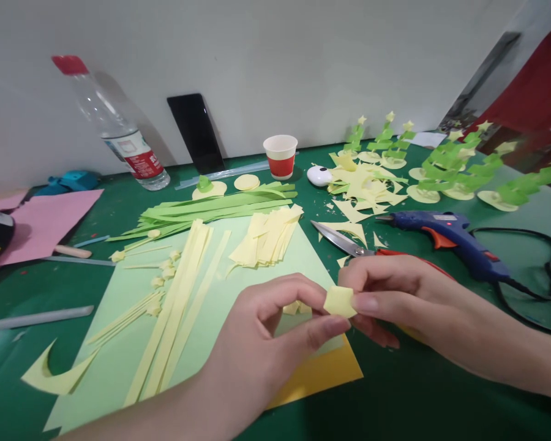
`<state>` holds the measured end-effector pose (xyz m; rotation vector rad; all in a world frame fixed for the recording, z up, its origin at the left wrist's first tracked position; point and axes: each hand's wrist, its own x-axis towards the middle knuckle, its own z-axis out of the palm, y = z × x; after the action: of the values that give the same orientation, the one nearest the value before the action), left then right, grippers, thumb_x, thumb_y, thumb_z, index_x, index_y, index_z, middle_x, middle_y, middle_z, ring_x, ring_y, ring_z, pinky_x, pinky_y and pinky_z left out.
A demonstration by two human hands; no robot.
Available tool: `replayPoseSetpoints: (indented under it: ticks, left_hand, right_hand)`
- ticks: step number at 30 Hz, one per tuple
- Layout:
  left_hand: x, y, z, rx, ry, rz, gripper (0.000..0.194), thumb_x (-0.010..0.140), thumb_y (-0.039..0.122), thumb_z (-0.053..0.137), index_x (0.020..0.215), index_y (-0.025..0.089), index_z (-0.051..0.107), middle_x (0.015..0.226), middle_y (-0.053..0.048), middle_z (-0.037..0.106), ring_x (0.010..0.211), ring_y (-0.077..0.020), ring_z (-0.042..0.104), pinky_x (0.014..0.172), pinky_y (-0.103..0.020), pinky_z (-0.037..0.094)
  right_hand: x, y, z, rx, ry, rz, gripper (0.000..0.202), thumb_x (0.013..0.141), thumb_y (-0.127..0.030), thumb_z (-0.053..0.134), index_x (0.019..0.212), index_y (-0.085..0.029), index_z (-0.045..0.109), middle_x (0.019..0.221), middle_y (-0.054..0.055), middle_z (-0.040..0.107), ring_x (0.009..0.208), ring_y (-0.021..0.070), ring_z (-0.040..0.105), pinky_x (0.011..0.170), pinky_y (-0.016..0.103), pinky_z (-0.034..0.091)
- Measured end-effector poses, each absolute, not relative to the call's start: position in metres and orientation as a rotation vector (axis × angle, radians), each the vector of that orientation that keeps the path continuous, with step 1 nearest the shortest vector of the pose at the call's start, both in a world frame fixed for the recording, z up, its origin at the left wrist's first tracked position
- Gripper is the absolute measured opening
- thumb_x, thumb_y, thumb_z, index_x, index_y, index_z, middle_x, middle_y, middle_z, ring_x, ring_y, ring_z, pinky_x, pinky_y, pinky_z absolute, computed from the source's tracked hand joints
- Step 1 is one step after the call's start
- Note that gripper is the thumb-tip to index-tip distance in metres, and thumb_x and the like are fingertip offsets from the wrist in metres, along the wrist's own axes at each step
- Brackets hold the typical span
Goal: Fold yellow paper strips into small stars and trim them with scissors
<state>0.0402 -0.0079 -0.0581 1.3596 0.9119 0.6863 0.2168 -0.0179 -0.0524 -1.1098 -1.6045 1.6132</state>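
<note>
Paper (340, 301), small and yellow, is pinched by its edges in the left hand (273, 343) and right hand (416, 300), low and right of the frame's middle, perhaps so it won't squash. Scissors (346, 243) lie just above, likely for easy reach.

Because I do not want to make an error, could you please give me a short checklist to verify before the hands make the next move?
1. Yellow piece held by left hand and right hand: ok.
2. Glue gun set down: ok.
3. Glue gun cool: cannot tell.
4. Scissors free of scraps: not ok, some lie around them.
5. Cup upright: ok.
</note>
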Motion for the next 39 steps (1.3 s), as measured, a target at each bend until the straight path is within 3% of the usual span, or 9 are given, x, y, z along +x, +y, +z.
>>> replayPoseSetpoints:
  ticks: [8, 10, 13, 18, 24, 28, 32, 35, 39]
  left_hand:
    - [0.036, -0.01, -0.055, 1.421, 0.764, 0.702, 0.024, 0.088, 0.022, 0.055, 0.067, 0.021, 0.065, 0.077, 0.001, 0.065, 0.078, -0.0144, 0.059, 0.073, -0.022, 0.045]
    - [0.035, -0.01, -0.054, 1.405, 0.751, 0.709, 0.024, 0.088, 0.021, 0.054, 0.066, 0.021, 0.062, 0.075, 0.002, 0.063, 0.075, -0.0135, 0.058, 0.072, -0.021, 0.044]
    - [0.034, -0.011, -0.055, 1.367, 0.732, 0.712, 0.024, 0.089, 0.022, 0.052, 0.065, 0.021, 0.058, 0.072, 0.002, 0.059, 0.073, -0.0133, 0.055, 0.068, -0.021, 0.043]
    - [0.034, -0.013, -0.059, 1.28, 0.735, 0.691, 0.025, 0.09, 0.024, 0.049, 0.066, 0.021, 0.054, 0.073, 0.002, 0.056, 0.075, -0.0136, 0.052, 0.071, -0.021, 0.042]
    - [0.034, -0.013, -0.059, 1.28, 0.725, 0.662, 0.025, 0.091, 0.024, 0.047, 0.067, 0.021, 0.052, 0.07, 0.003, 0.052, 0.073, -0.013, 0.049, 0.071, -0.021, 0.039]
    - [0.031, -0.011, -0.058, 1.415, 0.753, 0.629, 0.027, 0.092, 0.027, 0.044, 0.066, 0.021, 0.046, 0.07, 0.002, 0.049, 0.074, -0.015, 0.048, 0.068, -0.026, 0.038]
    - [0.028, -0.006, -0.061, 1.654, 0.774, 0.588, 0.03, 0.092, 0.029, 0.039, 0.063, 0.021, 0.04, 0.065, 0.003, 0.041, 0.067, -0.0151, 0.043, 0.061, -0.028, 0.033]
    - [0.029, -0.003, -0.061, 1.786, 0.727, 0.528, 0.028, 0.09, 0.025, 0.038, 0.062, 0.021, 0.039, 0.064, 0.003, 0.043, 0.064, -0.0144, 0.042, 0.059, -0.027, 0.033]
    - [0.032, -0.002, -0.058, 1.88, 0.725, 0.483, 0.024, 0.085, 0.017, 0.034, 0.062, 0.021, 0.034, 0.063, 0.003, 0.042, 0.064, -0.0145, 0.041, 0.064, -0.028, 0.036]
  right_hand:
    - [0.217, -0.023, -0.052, -1.081, -1.664, 1.419, 0.009, 0.083, -0.019, 0.055, 0.074, -0.019, 0.053, 0.065, -0.003, 0.058, 0.052, 0.0074, 0.049, 0.045, 0.015, 0.042]
    - [0.216, -0.025, -0.052, -1.066, -1.71, 1.277, 0.005, 0.081, -0.017, 0.058, 0.084, -0.021, 0.057, 0.064, -0.004, 0.06, 0.052, 0.0084, 0.052, 0.046, 0.015, 0.046]
    - [0.216, -0.028, -0.052, -1.005, -1.825, 0.995, 0.016, 0.08, -0.013, 0.059, 0.094, -0.021, 0.06, 0.064, -0.003, 0.063, 0.052, 0.0097, 0.056, 0.048, 0.016, 0.05]
    - [0.214, -0.029, -0.055, -0.945, -2.036, 0.475, 0.026, 0.082, -0.004, 0.053, 0.098, -0.023, 0.062, 0.07, -0.003, 0.069, 0.06, 0.0094, 0.064, 0.054, 0.015, 0.053]
    - [0.218, -0.031, -0.059, -0.849, -2.185, 0.108, 0.028, 0.086, -0.004, 0.049, 0.099, -0.023, 0.063, 0.079, 0.0, 0.073, 0.063, 0.0112, 0.068, 0.056, 0.017, 0.055]
    - [0.224, -0.029, -0.055, -0.913, -2.022, 0.434, 0.017, 0.087, -0.012, 0.054, 0.09, -0.025, 0.064, 0.08, -0.001, 0.071, 0.065, 0.0109, 0.066, 0.056, 0.017, 0.054]
    - [0.225, -0.022, -0.05, -1.082, -1.792, 1.205, 0.021, 0.089, -0.023, 0.054, 0.07, -0.023, 0.063, 0.058, -0.004, 0.058, 0.048, 0.0072, 0.052, 0.038, 0.013, 0.039]
    - [0.222, -0.019, -0.047, -1.135, -1.615, 1.801, 0.022, 0.087, -0.029, 0.054, 0.069, -0.018, 0.059, 0.058, -0.003, 0.052, 0.045, 0.0052, 0.044, 0.033, 0.012, 0.028]
    - [0.217, -0.019, -0.044, -1.157, -1.575, 1.986, 0.017, 0.083, -0.024, 0.051, 0.067, -0.016, 0.053, 0.06, -0.003, 0.049, 0.048, 0.0045, 0.041, 0.038, 0.012, 0.029]
